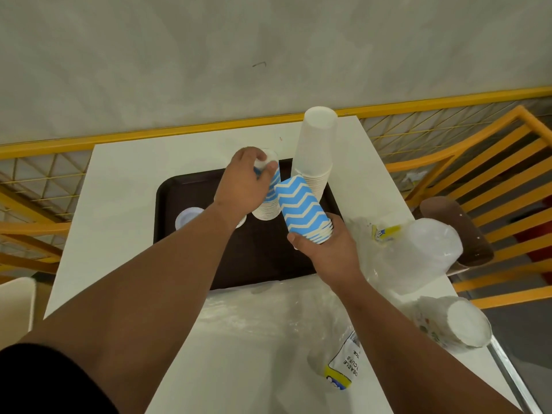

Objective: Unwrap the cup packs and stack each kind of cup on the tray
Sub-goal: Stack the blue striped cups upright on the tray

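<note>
Left hand (pixel 243 182) fingers closed over top of blue zigzag cup stack (pixel 270 198) on dark tray (pixel 173 204), right hand (pixel 324 246) gripping second zigzag stack (pixel 303 209), tilted

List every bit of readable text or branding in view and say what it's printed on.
"OSABLE" and under it "CUPS", cut off, sideways: on the clear cup wrapper lying at the near table edge.
Small print beside those words: too blurred to read.
Yellow and blue label on the crumpled wrapper right of the tray: no letters legible.
Blue zigzag cups: pattern only, no text.
</note>
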